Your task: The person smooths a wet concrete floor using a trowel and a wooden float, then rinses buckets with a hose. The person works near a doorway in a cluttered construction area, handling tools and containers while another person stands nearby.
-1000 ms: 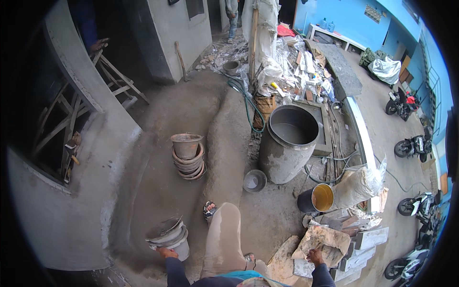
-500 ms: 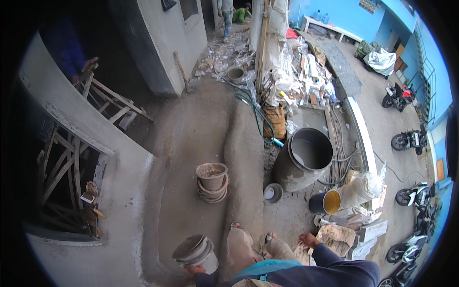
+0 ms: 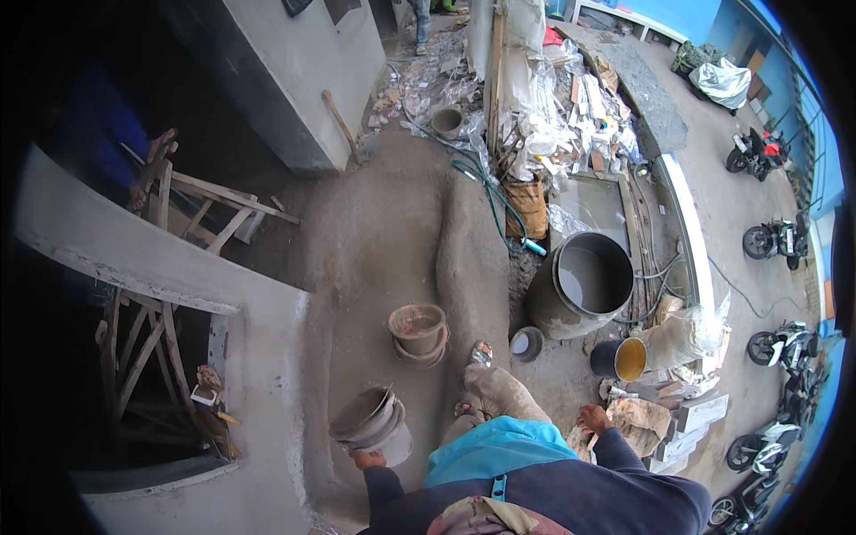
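Note:
My left hand [image 3: 367,458] is closed on a stack of grey buckets [image 3: 379,419] at the lower middle, held at waist level beside my body. My right hand [image 3: 594,419] hangs at my other side, fingers loosely bent and apart with nothing visible in them, above torn paper sacks [image 3: 642,423]. Another stack of clay-stained buckets [image 3: 417,332] stands on the grey, muddy floor ahead of me. To the right of my feet are a large grey drum [image 3: 557,316], a small bowl [image 3: 526,343] and a yellow-lined black bucket [image 3: 608,358].
A grey curved wall [image 3: 267,374] with openings and wooden props [image 3: 143,357] lies left; a blue-sleeved co-worker [image 3: 107,134] is inside. Rubble [image 3: 588,116], a coiled hose [image 3: 481,178] and a leaning tool [image 3: 339,125] are ahead, another person's legs [image 3: 421,27] beyond. Motorbikes [image 3: 767,241] line the right.
My body and feet have moved, and the floor bucket stack appears further right in view. The bucket stack in my left hand has moved along with me.

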`<action>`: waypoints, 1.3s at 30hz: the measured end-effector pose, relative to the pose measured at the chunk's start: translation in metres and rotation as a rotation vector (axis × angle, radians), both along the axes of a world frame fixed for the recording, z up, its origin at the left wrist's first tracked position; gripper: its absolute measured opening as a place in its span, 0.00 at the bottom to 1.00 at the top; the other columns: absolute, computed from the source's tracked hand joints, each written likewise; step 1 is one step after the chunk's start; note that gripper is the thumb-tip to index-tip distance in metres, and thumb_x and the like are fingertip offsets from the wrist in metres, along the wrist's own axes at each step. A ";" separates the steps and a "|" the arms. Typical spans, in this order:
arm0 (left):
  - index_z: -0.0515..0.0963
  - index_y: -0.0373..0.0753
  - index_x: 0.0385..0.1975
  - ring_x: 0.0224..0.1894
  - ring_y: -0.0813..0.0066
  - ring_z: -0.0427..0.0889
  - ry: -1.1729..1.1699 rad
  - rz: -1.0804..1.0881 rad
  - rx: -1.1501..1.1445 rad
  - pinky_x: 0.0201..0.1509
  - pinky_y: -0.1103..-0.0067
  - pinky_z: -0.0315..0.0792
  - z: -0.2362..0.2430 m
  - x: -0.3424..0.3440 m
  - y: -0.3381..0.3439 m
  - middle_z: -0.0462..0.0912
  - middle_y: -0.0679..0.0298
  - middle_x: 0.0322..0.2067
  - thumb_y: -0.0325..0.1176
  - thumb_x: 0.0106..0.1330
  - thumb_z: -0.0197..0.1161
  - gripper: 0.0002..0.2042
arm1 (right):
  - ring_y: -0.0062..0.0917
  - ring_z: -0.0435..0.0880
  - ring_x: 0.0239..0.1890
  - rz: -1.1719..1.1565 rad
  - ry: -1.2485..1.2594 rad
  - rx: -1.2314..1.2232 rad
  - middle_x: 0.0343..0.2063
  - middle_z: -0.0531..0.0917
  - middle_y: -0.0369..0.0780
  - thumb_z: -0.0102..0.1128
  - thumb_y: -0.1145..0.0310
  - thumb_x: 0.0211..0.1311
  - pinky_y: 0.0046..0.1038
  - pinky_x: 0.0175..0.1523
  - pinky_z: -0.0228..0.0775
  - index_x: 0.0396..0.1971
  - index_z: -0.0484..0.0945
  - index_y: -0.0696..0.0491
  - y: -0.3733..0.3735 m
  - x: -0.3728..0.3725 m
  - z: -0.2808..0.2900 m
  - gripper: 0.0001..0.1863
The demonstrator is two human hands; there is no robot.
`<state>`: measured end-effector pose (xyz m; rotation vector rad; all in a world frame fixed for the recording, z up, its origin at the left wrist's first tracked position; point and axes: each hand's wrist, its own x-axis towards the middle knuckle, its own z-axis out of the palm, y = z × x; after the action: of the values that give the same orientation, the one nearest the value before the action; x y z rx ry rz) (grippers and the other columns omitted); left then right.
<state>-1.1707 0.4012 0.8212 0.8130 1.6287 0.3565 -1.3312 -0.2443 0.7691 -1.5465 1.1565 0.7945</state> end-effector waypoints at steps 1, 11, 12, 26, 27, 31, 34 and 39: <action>0.71 0.39 0.69 0.54 0.65 0.78 0.005 0.013 -0.006 0.53 0.68 0.78 0.000 0.011 -0.003 0.80 0.59 0.58 0.49 0.76 0.55 0.28 | 0.31 0.92 0.35 0.003 0.028 0.003 0.38 0.90 0.42 0.52 0.63 0.79 0.37 0.36 0.86 0.58 0.80 0.54 -0.006 0.015 -0.002 0.16; 0.62 0.34 0.70 0.56 0.58 0.85 0.118 -0.020 0.085 0.52 0.62 0.84 -0.018 0.084 -0.023 0.83 0.50 0.54 0.32 0.68 0.64 0.31 | 0.28 0.91 0.37 0.104 -0.205 -0.080 0.38 0.89 0.41 0.53 0.66 0.78 0.32 0.37 0.85 0.59 0.80 0.58 -0.058 0.205 0.050 0.18; 0.61 0.33 0.69 0.55 0.57 0.86 0.161 -0.104 0.136 0.52 0.61 0.85 -0.023 0.091 -0.025 0.84 0.49 0.52 0.30 0.67 0.65 0.32 | 0.28 0.91 0.37 0.076 -0.241 -0.099 0.38 0.89 0.42 0.53 0.66 0.77 0.32 0.38 0.85 0.59 0.80 0.59 -0.064 0.222 0.050 0.19; 0.73 0.34 0.67 0.61 0.57 0.83 0.128 -0.196 0.185 0.55 0.64 0.81 -0.022 0.295 -0.082 0.80 0.56 0.66 0.57 0.78 0.53 0.32 | 0.27 0.90 0.33 0.242 -0.243 -0.080 0.34 0.88 0.40 0.52 0.67 0.78 0.31 0.34 0.84 0.52 0.84 0.56 -0.055 0.473 -0.014 0.14; 0.74 0.36 0.69 0.63 0.58 0.82 0.096 -0.290 0.208 0.57 0.64 0.79 -0.021 0.317 -0.085 0.78 0.58 0.68 0.60 0.78 0.52 0.34 | 0.28 0.89 0.32 0.376 -0.342 -0.123 0.32 0.88 0.40 0.51 0.67 0.78 0.31 0.34 0.83 0.48 0.84 0.56 -0.050 0.510 -0.026 0.13; 0.68 0.40 0.76 0.71 0.56 0.75 -0.314 -0.346 0.072 0.72 0.58 0.69 0.022 0.429 -0.114 0.71 0.57 0.74 0.63 0.78 0.54 0.37 | 0.24 0.86 0.34 0.651 -0.711 0.002 0.30 0.86 0.36 0.54 0.60 0.81 0.30 0.40 0.79 0.48 0.84 0.57 0.044 0.656 0.001 0.16; 0.67 0.32 0.75 0.70 0.56 0.75 -0.483 -0.341 0.163 0.74 0.63 0.69 0.086 0.518 -0.140 0.72 0.55 0.73 0.56 0.79 0.59 0.36 | 0.28 0.88 0.49 0.545 -0.682 0.446 0.46 0.89 0.41 0.54 0.51 0.82 0.31 0.51 0.81 0.60 0.80 0.58 0.121 0.746 0.076 0.25; 0.79 0.33 0.60 0.60 0.64 0.81 -0.613 -0.350 0.311 0.68 0.68 0.73 0.149 0.618 -0.174 0.84 0.56 0.60 0.53 0.80 0.62 0.26 | 0.28 0.85 0.53 0.361 -0.468 0.669 0.51 0.84 0.42 0.57 0.48 0.82 0.37 0.56 0.86 0.76 0.64 0.60 0.176 0.813 0.195 0.37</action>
<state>-0.5527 0.2272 0.9700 1.0753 0.8523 0.5522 -0.5183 -0.0686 0.9640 -1.2704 0.2217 0.8742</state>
